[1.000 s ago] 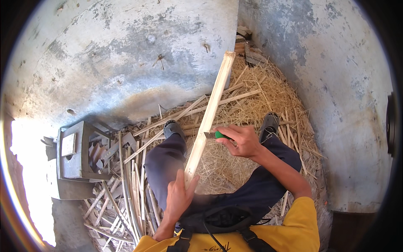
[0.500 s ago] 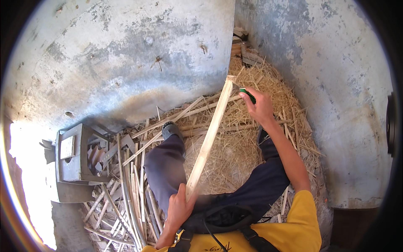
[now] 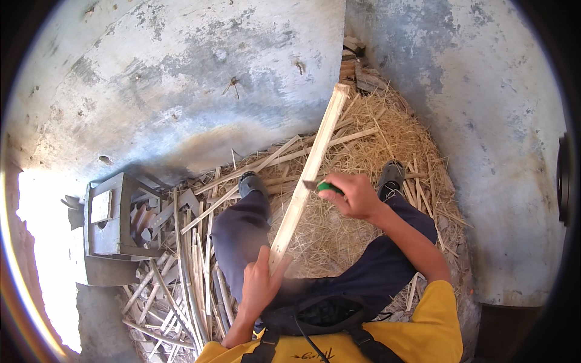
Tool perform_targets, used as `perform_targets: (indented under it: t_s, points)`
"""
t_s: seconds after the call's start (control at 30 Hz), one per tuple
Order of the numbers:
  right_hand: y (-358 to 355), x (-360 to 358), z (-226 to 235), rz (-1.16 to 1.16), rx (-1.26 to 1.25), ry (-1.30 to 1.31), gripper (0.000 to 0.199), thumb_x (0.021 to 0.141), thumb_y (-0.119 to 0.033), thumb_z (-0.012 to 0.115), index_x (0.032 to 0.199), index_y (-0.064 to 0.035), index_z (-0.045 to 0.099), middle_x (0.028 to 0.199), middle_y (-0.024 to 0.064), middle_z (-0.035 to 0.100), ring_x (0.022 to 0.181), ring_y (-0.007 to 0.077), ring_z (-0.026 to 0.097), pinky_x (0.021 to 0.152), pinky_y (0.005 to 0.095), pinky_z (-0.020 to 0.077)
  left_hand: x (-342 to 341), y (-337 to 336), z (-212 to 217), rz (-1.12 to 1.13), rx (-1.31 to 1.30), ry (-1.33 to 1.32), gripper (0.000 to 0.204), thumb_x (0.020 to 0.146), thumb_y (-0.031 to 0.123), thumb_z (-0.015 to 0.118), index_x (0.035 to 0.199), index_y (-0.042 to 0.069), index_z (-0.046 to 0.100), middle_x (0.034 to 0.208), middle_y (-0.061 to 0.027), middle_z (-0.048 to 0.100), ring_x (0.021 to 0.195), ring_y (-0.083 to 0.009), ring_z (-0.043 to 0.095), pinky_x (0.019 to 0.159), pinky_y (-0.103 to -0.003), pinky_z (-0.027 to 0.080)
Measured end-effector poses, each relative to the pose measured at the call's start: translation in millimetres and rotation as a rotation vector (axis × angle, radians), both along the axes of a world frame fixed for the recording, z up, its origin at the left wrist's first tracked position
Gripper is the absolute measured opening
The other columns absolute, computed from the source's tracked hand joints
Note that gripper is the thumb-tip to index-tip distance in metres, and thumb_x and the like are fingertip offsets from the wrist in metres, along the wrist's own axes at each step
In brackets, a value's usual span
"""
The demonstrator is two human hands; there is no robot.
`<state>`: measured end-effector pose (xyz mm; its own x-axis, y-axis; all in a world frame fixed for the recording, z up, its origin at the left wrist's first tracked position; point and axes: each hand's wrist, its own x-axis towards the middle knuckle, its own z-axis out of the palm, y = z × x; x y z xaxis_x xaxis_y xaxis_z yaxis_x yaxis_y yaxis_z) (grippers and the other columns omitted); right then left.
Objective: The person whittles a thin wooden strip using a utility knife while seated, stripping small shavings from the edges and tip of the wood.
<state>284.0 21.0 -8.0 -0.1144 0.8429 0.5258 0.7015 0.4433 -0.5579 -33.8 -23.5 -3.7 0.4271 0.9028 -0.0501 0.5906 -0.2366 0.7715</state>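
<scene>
A long pale wooden strip (image 3: 314, 163) slants from near my lap up toward the corner of the walls. My left hand (image 3: 261, 283) is closed around its lower end. In my right hand (image 3: 353, 195) is a knife (image 3: 327, 189) with a green handle. Its short dark blade lies against the strip's right edge, around the middle of its length. The fingers of the right hand wrap over part of the handle.
Straw-like shavings (image 3: 387, 124) cover the ground between and beyond my feet. Several thin wood strips (image 3: 196, 266) lie piled at my left, beside a grey wooden box (image 3: 112, 215). Weathered walls (image 3: 181, 78) meet in a corner ahead, with wood blocks (image 3: 366, 78) there.
My right hand has drawn the knife down along the strip, from near its far end to about the middle. The strip's far end has risen slightly, while my left hand keeps its grip.
</scene>
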Motion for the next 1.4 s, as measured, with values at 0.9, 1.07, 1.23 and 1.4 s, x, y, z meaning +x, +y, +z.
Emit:
perform_targets:
  t_s: [0.9, 1.07, 1.23, 1.4]
  points:
    - [5, -2, -21, -0.161, 0.096, -0.033, 0.030, 0.102, -0.030, 0.077, 0.112, -0.0025, 0.080, 0.093, 0.0126, 0.082, 0.064, 0.0216, 0.074, 0.055, 0.0341, 0.0559, 4, 1, -2, -0.007, 0.031, 0.021, 0.032, 0.103, 0.023, 0.073, 0.108, -0.002, 0.053, 0.078, -0.0328, 0.066, 0.076, -0.0584, 0.064, 0.064, -0.063, 0.047]
    - [48, 74, 0, -0.368, -0.053, 0.042, 0.040, 0.108, -0.040, 0.068, 0.112, -0.0016, 0.079, 0.079, 0.0116, 0.074, 0.052, 0.0201, 0.061, 0.050, 0.0360, 0.0488, -18, -21, -11, -0.023, -0.131, 0.091, 0.033, 0.102, 0.025, 0.073, 0.108, -0.001, 0.053, 0.081, -0.0339, 0.068, 0.080, -0.0585, 0.066, 0.066, -0.063, 0.050]
    - [54, 87, -10, -0.379, -0.056, 0.024, 0.047, 0.111, -0.046, 0.063, 0.111, -0.0012, 0.076, 0.063, 0.0067, 0.060, 0.046, 0.0175, 0.046, 0.048, 0.0360, 0.0356, -26, -27, -17, -0.016, -0.114, 0.112, 0.037, 0.103, 0.030, 0.074, 0.101, 0.000, 0.052, 0.076, -0.0302, 0.067, 0.076, -0.0559, 0.066, 0.062, -0.058, 0.048]
    - [50, 70, -4, -0.313, -0.133, 0.151, 0.054, 0.111, -0.054, 0.058, 0.115, -0.0023, 0.075, 0.066, 0.0071, 0.063, 0.051, 0.0167, 0.052, 0.049, 0.0355, 0.0386, -28, -18, -11, 0.016, 0.007, 0.124, 0.041, 0.102, 0.032, 0.078, 0.098, 0.001, 0.051, 0.072, -0.0269, 0.065, 0.072, -0.0538, 0.066, 0.060, -0.056, 0.047]
